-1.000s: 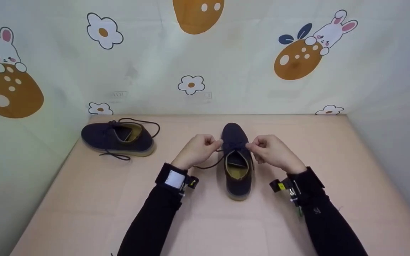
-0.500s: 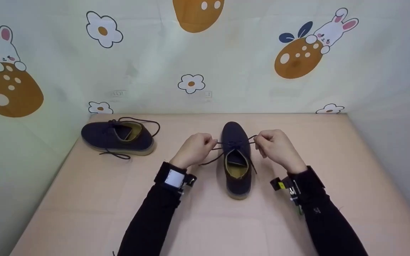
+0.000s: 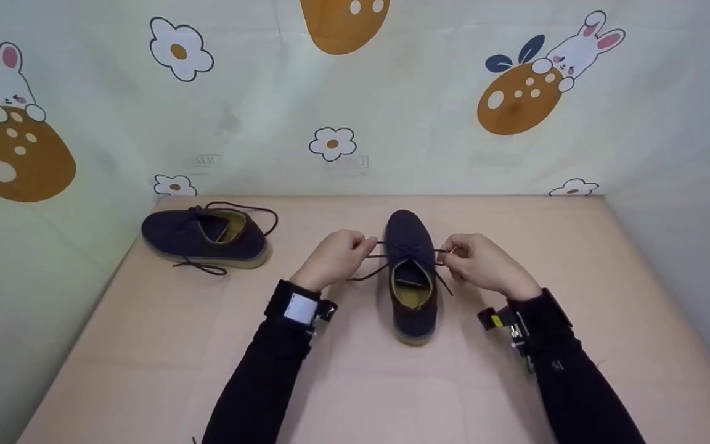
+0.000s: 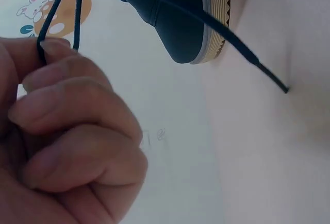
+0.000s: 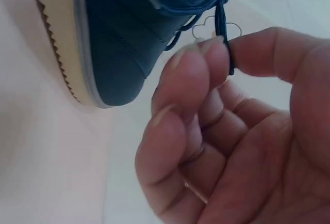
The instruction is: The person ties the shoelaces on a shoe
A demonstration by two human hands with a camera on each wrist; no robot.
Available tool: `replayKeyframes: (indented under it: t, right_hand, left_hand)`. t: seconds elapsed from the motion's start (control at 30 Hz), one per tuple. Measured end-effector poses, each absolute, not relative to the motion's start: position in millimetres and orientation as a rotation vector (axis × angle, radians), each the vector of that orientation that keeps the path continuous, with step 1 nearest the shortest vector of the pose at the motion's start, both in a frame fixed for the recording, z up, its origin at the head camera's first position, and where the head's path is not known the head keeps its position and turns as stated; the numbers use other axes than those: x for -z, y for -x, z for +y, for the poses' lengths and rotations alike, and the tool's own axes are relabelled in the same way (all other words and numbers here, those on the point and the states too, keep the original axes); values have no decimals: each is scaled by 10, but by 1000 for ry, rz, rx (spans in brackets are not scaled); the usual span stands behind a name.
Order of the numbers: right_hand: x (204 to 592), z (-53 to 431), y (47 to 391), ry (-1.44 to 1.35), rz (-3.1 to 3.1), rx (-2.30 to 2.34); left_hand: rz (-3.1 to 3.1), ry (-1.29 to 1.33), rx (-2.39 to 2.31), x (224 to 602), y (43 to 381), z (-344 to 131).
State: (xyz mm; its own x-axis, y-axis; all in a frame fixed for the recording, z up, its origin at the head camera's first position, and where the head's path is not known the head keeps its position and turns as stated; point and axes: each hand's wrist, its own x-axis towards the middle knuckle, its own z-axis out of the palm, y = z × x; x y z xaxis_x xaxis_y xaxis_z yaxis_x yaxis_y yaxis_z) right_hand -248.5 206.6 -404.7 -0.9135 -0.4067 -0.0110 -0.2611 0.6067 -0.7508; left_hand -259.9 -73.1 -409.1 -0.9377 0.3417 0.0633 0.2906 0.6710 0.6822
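Observation:
A dark navy shoe (image 3: 409, 233) stands in the middle with its toe pointing away, and its laces are crossed and knotted over the tongue. On its left side my left hand (image 3: 341, 256) pinches a shoelace (image 4: 78, 13) drawn out in a loop, with the other fingers curled in. Opposite, close beside the shoe, my right hand (image 3: 481, 262) holds a lace loop (image 5: 221, 26) between thumb and fingertips. A loose lace end (image 4: 258, 64) hangs out past the shoe in the left wrist view. Another loose end (image 3: 445, 283) trails at the right side.
A second navy shoe (image 3: 167, 234) lies at the far left of the pale pink table (image 3: 379, 394), toe to the left, its laces loose around it. A patterned cloth wall (image 3: 256, 111) rises behind the table.
Both hands drew apart from the knot, pulling the lace loops out sideways. Since then my right hand has dropped slightly and its grip on the lace has shifted.

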Motion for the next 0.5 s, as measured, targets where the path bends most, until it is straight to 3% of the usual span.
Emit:
replayKeyframes:
  t: [0.5]
  right_hand:
    - [4046,2068,2474,587,3023,1064]
  left_hand:
    - [2763,-663,-1018,4072,2588,-774]
